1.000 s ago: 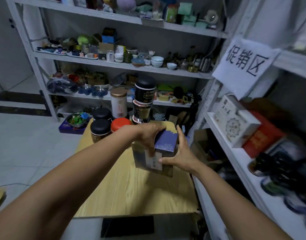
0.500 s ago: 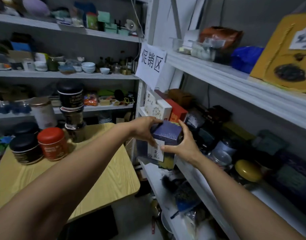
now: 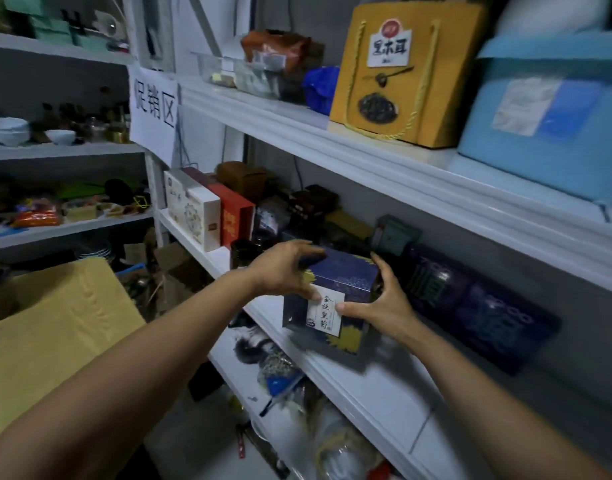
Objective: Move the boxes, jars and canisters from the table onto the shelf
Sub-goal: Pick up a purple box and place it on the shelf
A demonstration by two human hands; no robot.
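A dark blue box point(image 3: 346, 282) with a white label and yellow flower prints is held between both hands over the front edge of the white middle shelf point(image 3: 335, 367) on my right. My left hand point(image 3: 283, 268) grips its top left side, thumb on the label. My right hand point(image 3: 384, 301) clasps its right side, thumb on the front. Whether the tilted box's bottom touches the shelf board I cannot tell. The yellow table point(image 3: 51, 327) shows at lower left; its jars and canisters are out of view.
On the middle shelf stand a white box point(image 3: 197, 209), a red box point(image 3: 235, 216), dark jars and a large dark blue box point(image 3: 477, 310) just right of my hands. The upper shelf holds a yellow gift bag point(image 3: 401, 74) and a light blue box point(image 3: 547, 109). Clutter fills the lower shelf.
I have turned from the table to the right shelf, carrying the blue box in both hands from above the tabletop to the middle shelf's front edge.
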